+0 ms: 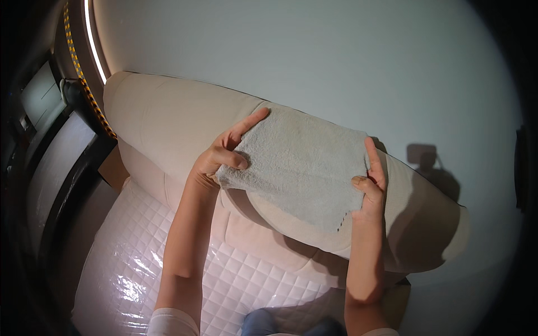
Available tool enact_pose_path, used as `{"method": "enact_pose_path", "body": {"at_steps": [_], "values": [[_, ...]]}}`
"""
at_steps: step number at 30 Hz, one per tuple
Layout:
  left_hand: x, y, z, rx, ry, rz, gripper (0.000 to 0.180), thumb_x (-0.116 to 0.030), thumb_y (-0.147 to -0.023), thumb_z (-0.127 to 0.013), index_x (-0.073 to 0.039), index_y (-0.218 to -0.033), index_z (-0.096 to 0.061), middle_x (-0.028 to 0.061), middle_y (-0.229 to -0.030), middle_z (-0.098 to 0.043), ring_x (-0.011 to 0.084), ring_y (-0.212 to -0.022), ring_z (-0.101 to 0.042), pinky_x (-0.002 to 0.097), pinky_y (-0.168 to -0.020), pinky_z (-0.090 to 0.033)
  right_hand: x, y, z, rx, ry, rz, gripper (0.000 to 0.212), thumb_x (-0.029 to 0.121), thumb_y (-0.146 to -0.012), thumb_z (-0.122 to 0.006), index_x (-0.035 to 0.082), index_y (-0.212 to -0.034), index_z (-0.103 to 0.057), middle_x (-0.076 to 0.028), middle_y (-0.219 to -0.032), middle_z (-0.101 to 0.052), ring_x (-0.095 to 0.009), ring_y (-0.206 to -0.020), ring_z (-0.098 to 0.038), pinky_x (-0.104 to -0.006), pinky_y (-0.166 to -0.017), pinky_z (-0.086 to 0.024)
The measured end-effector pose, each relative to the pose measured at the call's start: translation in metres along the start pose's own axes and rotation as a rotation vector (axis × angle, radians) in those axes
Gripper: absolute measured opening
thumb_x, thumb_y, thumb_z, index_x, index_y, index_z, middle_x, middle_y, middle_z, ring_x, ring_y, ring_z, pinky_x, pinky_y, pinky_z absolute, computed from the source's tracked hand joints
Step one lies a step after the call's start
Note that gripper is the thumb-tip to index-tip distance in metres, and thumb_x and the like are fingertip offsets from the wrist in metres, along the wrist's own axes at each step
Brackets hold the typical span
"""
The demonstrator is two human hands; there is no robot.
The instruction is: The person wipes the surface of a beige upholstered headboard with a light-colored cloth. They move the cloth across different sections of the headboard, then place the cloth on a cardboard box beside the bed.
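Pale wall behind long beige padded backrest; white quilted seat below, glossy clear plastic over its left part. Lit strip near backrest's upper left corner. Grey cloth spread between hands, in front of middle of backrest, reaching its top edge; contact with backrest cannot be told. Left hand grips cloth's left side, thumb on front, index finger extended. Right hand grips right side, thumb bent over front, index finger pointing up.
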State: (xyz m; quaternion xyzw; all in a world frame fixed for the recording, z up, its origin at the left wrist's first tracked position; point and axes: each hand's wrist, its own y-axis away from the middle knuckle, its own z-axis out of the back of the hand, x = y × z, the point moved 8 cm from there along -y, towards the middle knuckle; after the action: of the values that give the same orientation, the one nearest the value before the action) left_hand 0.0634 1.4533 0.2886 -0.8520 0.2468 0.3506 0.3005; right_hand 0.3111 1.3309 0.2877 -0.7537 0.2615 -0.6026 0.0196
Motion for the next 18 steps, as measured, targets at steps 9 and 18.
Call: {"method": "enact_pose_path", "body": {"at_steps": [9,18], "values": [[0.059,0.062,0.041,-0.041,0.099,0.05,0.112,0.005,-0.03,-0.051,0.006,-0.141,-0.037,0.0151,-0.141,-0.047,0.0247,-0.133,-0.043,0.0272,-0.112,-0.021,-0.031,0.044,0.002,0.035,-0.165,-0.192,0.086,-0.003,-0.057,-0.048,0.004,-0.142,-0.041,0.002,-0.141,-0.048,-0.001,-0.053,-0.032,-0.0167,-0.051,-0.03],[0.089,0.155,0.049,-0.128,0.171,-0.036,0.109,0.005,-0.032,-0.052,0.004,-0.14,-0.04,0.0155,-0.141,-0.047,0.0265,-0.135,-0.04,0.0361,-0.115,-0.019,-0.08,0.087,-0.012,0.335,-0.324,-0.319,0.08,-0.012,-0.064,-0.049,0.002,-0.142,-0.041,-0.001,-0.141,-0.048,-0.002,-0.09,-0.052,-0.0156,-0.069,-0.04]]}}
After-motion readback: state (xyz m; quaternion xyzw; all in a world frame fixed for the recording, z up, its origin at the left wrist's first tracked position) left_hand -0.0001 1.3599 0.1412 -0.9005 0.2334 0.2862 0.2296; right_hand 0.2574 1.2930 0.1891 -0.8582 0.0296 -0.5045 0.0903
